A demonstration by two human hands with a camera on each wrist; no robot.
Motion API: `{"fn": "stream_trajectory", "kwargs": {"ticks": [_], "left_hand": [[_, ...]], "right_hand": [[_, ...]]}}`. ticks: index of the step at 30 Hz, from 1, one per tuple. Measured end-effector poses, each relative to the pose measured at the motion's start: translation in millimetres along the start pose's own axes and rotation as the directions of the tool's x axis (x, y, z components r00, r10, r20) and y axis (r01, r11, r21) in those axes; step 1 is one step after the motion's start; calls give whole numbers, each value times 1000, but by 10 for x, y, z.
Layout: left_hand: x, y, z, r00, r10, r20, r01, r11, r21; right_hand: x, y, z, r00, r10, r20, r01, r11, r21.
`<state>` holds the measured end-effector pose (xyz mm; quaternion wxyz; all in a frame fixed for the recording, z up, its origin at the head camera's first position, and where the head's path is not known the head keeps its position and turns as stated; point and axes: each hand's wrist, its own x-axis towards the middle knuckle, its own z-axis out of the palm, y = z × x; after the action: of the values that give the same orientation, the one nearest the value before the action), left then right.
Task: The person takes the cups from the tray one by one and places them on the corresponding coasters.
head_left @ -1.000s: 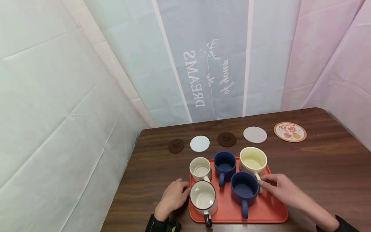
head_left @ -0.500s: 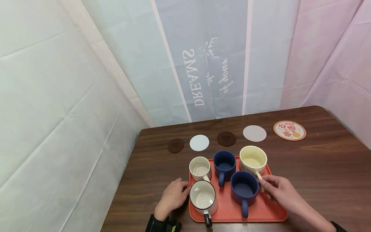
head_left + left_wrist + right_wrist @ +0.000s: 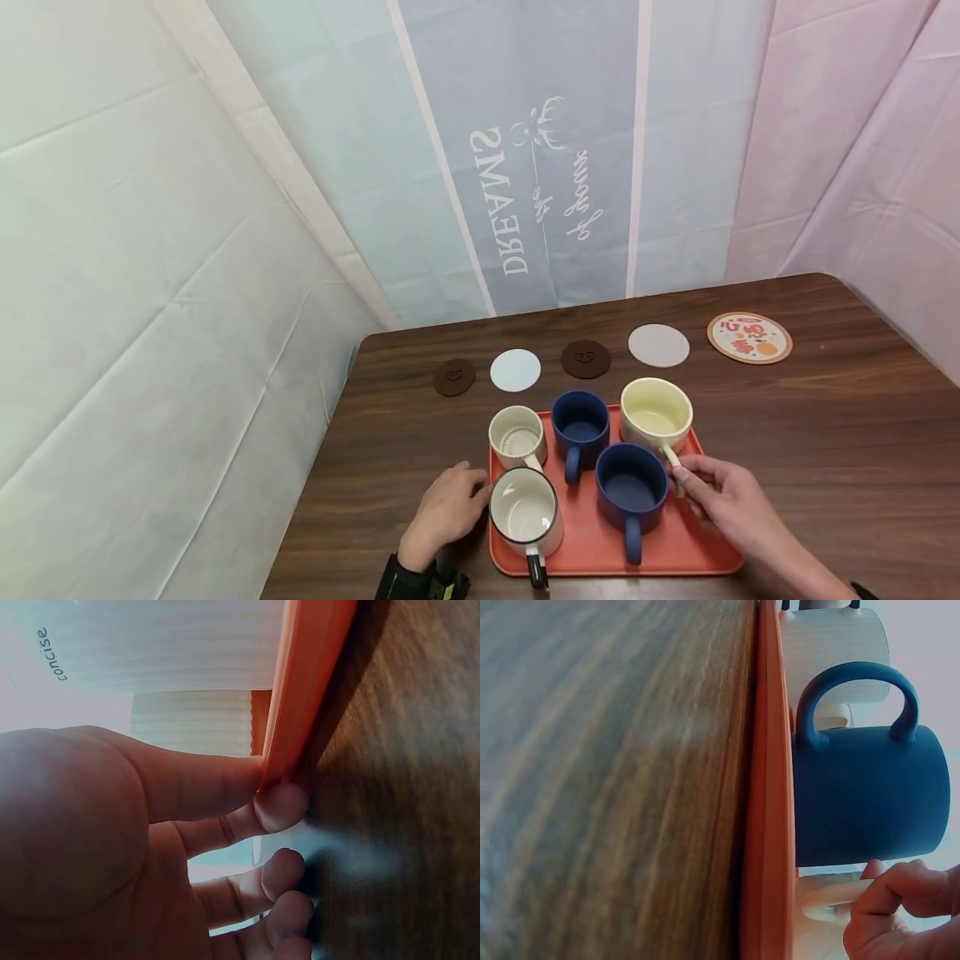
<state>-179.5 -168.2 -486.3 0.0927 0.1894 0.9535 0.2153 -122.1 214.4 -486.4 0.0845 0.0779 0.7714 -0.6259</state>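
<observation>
A pale yellow mug (image 3: 656, 413) stands at the back right of the red tray (image 3: 697, 552). Its handle is pinched between the thumb and fingers of my right hand (image 3: 726, 492); the right wrist view shows the grip beside a blue mug (image 3: 870, 799). At the tray's left edge, my left hand (image 3: 453, 505) holds the rim between thumb and index finger, as the left wrist view shows, while the other fingers rest near the wood. Close to it are a black-rimmed white mug (image 3: 525, 510) and a smaller cream mug (image 3: 517, 437).
A second blue mug (image 3: 581, 425) stands at the tray's back middle. Behind the tray lies a row of coasters: dark brown (image 3: 454, 377), white (image 3: 515, 370), brown (image 3: 586, 359), pale (image 3: 658, 346) and a patterned one (image 3: 749, 338). The wooden table (image 3: 847, 400) meets hanging cloth at the back.
The yellow mug's handle has swung slightly to the right, with my right hand on it. My left hand has kept its place at the tray.
</observation>
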Motion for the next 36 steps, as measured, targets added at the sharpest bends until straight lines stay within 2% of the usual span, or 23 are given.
{"fn": "stream_trajectory", "kwargs": {"ticks": [5, 12, 27, 36], "left_hand": [[11, -6, 8, 1000, 4, 2, -4, 1000, 1], [11, 3, 17, 1000, 17, -11, -16, 1000, 14], [-4, 20, 6, 1000, 0, -9, 0, 1000, 9], [-12, 5, 21, 1000, -4, -13, 4, 1000, 9]], "right_hand": [[-12, 5, 1, 1000, -9, -29, 9, 1000, 15], [-8, -48, -38, 981, -177, -79, 175, 984, -23], [101, -88, -251, 967, -209, -143, 204, 978, -52], [205, -85, -386, 944, -268, -194, 245, 960, -133]]}}
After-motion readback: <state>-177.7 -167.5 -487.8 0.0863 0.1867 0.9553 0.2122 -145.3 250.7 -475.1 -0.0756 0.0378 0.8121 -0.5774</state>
